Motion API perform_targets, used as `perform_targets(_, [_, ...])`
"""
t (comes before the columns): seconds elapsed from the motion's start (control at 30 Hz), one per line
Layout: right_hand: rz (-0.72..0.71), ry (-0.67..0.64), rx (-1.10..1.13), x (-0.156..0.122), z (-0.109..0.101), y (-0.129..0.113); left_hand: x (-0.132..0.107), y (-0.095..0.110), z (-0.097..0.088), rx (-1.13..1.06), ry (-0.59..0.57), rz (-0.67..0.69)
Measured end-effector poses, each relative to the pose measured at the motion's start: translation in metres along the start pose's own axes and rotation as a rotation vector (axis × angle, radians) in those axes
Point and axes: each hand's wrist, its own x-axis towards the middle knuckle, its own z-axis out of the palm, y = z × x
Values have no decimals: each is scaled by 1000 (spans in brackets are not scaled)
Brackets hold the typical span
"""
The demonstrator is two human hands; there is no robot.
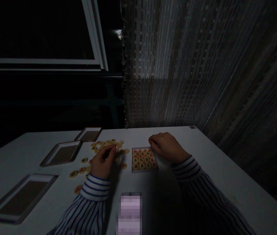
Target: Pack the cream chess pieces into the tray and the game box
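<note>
**Striped cuffs [96, 187] close over loose discs in poor light**

From where I stand, the left hand's [102, 163] fingers [109, 150] are bent down into the scatter of loose discs [107, 143], tips among them. The room is so dim that I cannot tell whether they pinch one or merely press on it. The right hand [166, 147] is curled at the far right corner of the small box [145, 170], knuckles up and fingertips tucked out of sight. I cannot say if it grips the rim or only rests beside it. That box lies between the two hands, packed edge to edge with discs in rows (red and dark marks, too small to read).

Outward from there, more discs trail along the left wrist. One stray disc [73, 174] lies near the biggest of three shallow trays [23, 197] lined up on the left. A blurred block [130, 212] lies between the sleeves. Beyond is the pale surface [214, 169], with a curtain [202, 65] behind it.

What worries me is the left cuff, which hangs just over the trailing discs. A drag of that sleeve could sweep some toward the near edge. A nudge from the right hand could shift the box and jumble its packed rows. In this gloom a mark could also easily be misread.
</note>
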Motion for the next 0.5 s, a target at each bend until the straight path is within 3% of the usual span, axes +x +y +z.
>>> perform_targets(0.2, [30,48,7,0,-1,-1,14,-2,-23,44,-38,14])
perform_targets(0.5, [84,104,-94,1,5,-4,28,-19,-60,109,78,-79])
